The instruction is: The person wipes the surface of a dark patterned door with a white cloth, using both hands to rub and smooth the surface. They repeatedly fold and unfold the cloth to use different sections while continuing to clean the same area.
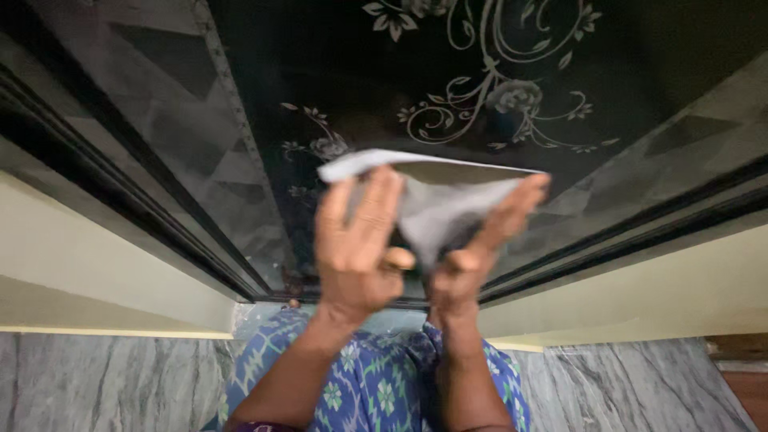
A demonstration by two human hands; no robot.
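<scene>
At the centre of the frame both hands hold up a grey cloth [448, 204] against a dark glass door [496, 72] patterned with pale flowers. The left hand [356, 248] grips its left corner, fingers spread; the right hand [480, 248] pinches the right edge

A pale grey cloth [436, 204] is held up in front of a black glossy panel [480, 72] printed with pale floral scrollwork. The cloth is thin and limp. Its top edge is stretched into a nearly straight, almost level line, the left end slightly curled and whiter. Below that edge it sags and bunches into a rough downward point, creased and shadowed in the middle. It hangs between 2 raised hands, pinched at each upper corner, blurred slightly.
</scene>
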